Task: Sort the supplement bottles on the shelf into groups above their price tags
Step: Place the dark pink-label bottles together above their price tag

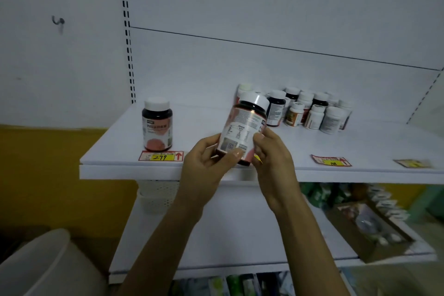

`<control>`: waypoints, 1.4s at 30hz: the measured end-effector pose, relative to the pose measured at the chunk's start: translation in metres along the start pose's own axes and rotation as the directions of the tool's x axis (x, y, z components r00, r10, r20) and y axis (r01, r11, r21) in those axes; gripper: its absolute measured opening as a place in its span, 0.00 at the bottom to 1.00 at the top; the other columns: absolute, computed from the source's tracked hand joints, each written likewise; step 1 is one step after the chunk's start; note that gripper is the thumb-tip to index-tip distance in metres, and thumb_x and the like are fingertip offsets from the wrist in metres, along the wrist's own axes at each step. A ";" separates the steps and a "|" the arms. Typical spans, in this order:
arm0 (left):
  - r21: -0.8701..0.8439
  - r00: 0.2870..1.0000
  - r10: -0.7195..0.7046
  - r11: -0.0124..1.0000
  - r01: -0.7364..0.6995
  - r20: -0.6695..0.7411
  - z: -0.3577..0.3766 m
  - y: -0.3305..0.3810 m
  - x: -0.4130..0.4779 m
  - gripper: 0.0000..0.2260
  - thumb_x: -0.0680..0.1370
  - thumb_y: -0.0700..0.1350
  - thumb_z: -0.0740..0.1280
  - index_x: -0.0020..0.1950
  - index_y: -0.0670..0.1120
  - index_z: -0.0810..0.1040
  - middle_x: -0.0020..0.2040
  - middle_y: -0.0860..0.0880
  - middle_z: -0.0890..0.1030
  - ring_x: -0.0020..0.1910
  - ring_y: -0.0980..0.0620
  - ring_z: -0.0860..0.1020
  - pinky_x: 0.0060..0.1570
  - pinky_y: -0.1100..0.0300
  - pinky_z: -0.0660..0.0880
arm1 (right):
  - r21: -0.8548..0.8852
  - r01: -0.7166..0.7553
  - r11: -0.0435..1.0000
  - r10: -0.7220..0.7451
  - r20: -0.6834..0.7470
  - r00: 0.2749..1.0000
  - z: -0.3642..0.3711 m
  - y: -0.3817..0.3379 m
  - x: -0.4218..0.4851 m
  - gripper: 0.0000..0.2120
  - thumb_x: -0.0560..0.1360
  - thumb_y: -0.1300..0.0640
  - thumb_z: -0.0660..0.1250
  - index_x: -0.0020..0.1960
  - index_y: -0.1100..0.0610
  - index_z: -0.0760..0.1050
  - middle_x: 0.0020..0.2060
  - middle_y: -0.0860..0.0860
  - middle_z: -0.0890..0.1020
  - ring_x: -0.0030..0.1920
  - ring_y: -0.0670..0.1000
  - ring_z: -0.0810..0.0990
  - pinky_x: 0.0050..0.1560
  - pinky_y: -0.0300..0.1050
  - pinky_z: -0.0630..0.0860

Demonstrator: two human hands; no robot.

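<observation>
A dark supplement bottle point(242, 127) with a white cap and pink label is held tilted in front of the white shelf point(115, 166). My left hand point(206, 163) grips its lower left side, and my right hand point(271, 154) grips its right side. A matching bottle point(157, 125) stands upright at the shelf's left end, right behind the red and yellow price tag marked 299 point(161, 156). Several mixed bottles point(312, 110) crowd together at the back right. A second price tag point(330, 160) and a third price tag point(413, 163) lie along the front edge.
A lower shelf point(240, 235) carries a cardboard box of goods point(370, 228) on the right. A white perforated basket point(156, 197) hangs under the top shelf. A pale round container point(40, 264) sits at the bottom left. A yellow wall point(48, 175) lies to the left.
</observation>
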State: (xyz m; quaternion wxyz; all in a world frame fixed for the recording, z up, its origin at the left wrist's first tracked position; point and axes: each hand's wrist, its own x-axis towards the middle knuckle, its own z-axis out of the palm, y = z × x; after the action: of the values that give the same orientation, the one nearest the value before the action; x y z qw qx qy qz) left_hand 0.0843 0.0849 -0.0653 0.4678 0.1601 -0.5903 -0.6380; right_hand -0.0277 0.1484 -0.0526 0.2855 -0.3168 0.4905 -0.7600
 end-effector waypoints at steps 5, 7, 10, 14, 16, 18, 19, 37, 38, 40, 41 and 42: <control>0.314 0.929 0.340 0.906 -0.283 -0.144 -0.004 -0.006 0.001 0.23 0.67 0.41 0.76 0.56 0.54 0.71 0.52 0.59 0.75 0.54 0.58 0.77 0.49 0.65 0.78 | 0.029 0.013 0.999 -0.010 -0.092 0.996 0.003 0.010 -0.010 0.23 0.67 0.46 0.71 0.59 0.53 0.75 0.55 0.55 0.82 0.54 0.52 0.82 0.52 0.45 0.77; 0.416 0.886 0.441 0.839 -0.351 -0.140 -0.008 -0.007 0.006 0.25 0.66 0.44 0.76 0.60 0.50 0.71 0.53 0.55 0.74 0.56 0.55 0.76 0.53 0.60 0.78 | 0.000 0.017 1.000 -0.017 -0.057 0.998 0.008 0.011 -0.014 0.24 0.67 0.44 0.72 0.60 0.52 0.75 0.55 0.55 0.82 0.54 0.51 0.83 0.53 0.45 0.77; 0.572 0.828 0.550 0.717 -0.399 -0.113 -0.009 -0.008 0.010 0.26 0.68 0.50 0.74 0.62 0.46 0.71 0.56 0.52 0.73 0.58 0.54 0.75 0.54 0.55 0.78 | -0.081 0.054 0.995 -0.052 0.035 0.998 0.021 0.010 -0.017 0.28 0.65 0.43 0.67 0.63 0.52 0.73 0.51 0.48 0.84 0.53 0.48 0.83 0.55 0.46 0.78; 0.727 0.758 0.652 0.517 -0.451 0.006 -0.012 -0.011 0.007 0.26 0.69 0.49 0.73 0.63 0.45 0.69 0.60 0.44 0.75 0.61 0.49 0.73 0.57 0.54 0.76 | -0.127 0.070 0.989 -0.064 0.052 0.997 0.041 0.009 -0.011 0.28 0.65 0.47 0.71 0.62 0.54 0.71 0.47 0.45 0.84 0.48 0.43 0.83 0.45 0.36 0.80; 0.727 0.770 0.625 0.469 -0.502 0.128 -0.027 -0.010 0.012 0.28 0.68 0.51 0.73 0.64 0.43 0.69 0.61 0.44 0.74 0.62 0.50 0.72 0.60 0.55 0.74 | -0.133 0.059 0.989 -0.053 0.052 0.997 0.045 0.007 0.000 0.24 0.68 0.54 0.73 0.61 0.57 0.71 0.52 0.51 0.82 0.50 0.47 0.83 0.46 0.37 0.81; 0.712 0.810 0.578 0.529 -0.462 0.096 -0.054 -0.006 0.019 0.30 0.68 0.55 0.72 0.64 0.43 0.69 0.61 0.48 0.73 0.61 0.54 0.71 0.61 0.56 0.73 | -0.245 0.093 0.965 -0.071 0.096 0.993 0.046 0.006 0.015 0.23 0.69 0.57 0.74 0.61 0.57 0.71 0.52 0.51 0.81 0.51 0.47 0.82 0.47 0.39 0.80; 0.719 0.818 0.575 0.570 -0.399 -0.001 -0.069 -0.004 0.022 0.31 0.67 0.56 0.72 0.64 0.43 0.68 0.61 0.49 0.72 0.61 0.56 0.70 0.61 0.57 0.72 | -0.315 0.117 0.942 -0.078 0.132 0.988 0.046 0.007 0.024 0.23 0.68 0.57 0.75 0.61 0.56 0.71 0.52 0.50 0.81 0.50 0.46 0.81 0.47 0.39 0.79; 0.882 0.951 0.107 0.414 0.223 -0.290 -0.132 -0.023 0.075 0.33 0.67 0.58 0.72 0.66 0.49 0.62 0.62 0.49 0.78 0.57 0.46 0.78 0.50 0.55 0.73 | -0.576 0.190 0.795 0.026 0.345 0.938 0.064 0.075 0.100 0.29 0.65 0.55 0.77 0.62 0.51 0.68 0.55 0.46 0.79 0.52 0.44 0.79 0.50 0.38 0.78; 0.886 0.950 0.116 0.408 0.220 -0.289 -0.132 -0.024 0.076 0.33 0.67 0.58 0.72 0.66 0.49 0.62 0.62 0.49 0.78 0.57 0.46 0.78 0.49 0.55 0.73 | -0.578 0.198 0.792 0.021 0.349 0.937 0.064 0.077 0.101 0.29 0.66 0.54 0.77 0.63 0.52 0.68 0.56 0.46 0.79 0.53 0.45 0.79 0.51 0.40 0.78; 0.893 0.948 0.137 0.395 0.213 -0.287 -0.132 -0.026 0.075 0.33 0.68 0.58 0.72 0.67 0.49 0.62 0.62 0.49 0.78 0.56 0.46 0.78 0.48 0.56 0.73 | -0.588 0.220 0.778 0.014 0.367 0.930 0.063 0.079 0.102 0.30 0.67 0.52 0.77 0.64 0.52 0.68 0.57 0.46 0.79 0.54 0.45 0.79 0.53 0.40 0.78; 0.897 0.948 0.148 0.391 0.205 -0.282 -0.132 -0.028 0.074 0.33 0.68 0.57 0.72 0.67 0.49 0.62 0.62 0.49 0.78 0.56 0.46 0.78 0.49 0.56 0.74 | -0.597 0.229 0.769 0.015 0.375 0.927 0.063 0.080 0.102 0.30 0.67 0.51 0.76 0.64 0.52 0.68 0.57 0.45 0.78 0.53 0.44 0.79 0.51 0.37 0.77; 0.901 0.948 0.157 0.386 0.198 -0.276 -0.132 -0.029 0.074 0.34 0.68 0.57 0.72 0.67 0.49 0.62 0.61 0.49 0.78 0.56 0.45 0.78 0.49 0.55 0.75 | -0.606 0.232 0.761 0.018 0.378 0.925 0.062 0.080 0.101 0.30 0.67 0.50 0.76 0.64 0.51 0.67 0.56 0.44 0.77 0.52 0.42 0.78 0.49 0.33 0.76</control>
State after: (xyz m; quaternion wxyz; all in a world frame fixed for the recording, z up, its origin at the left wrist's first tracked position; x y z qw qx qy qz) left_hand 0.1344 -0.0569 -0.0990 0.3801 0.4996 -0.7586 -0.1746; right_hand -0.0348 0.0091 -0.0862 0.2009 -0.5572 0.6393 -0.4904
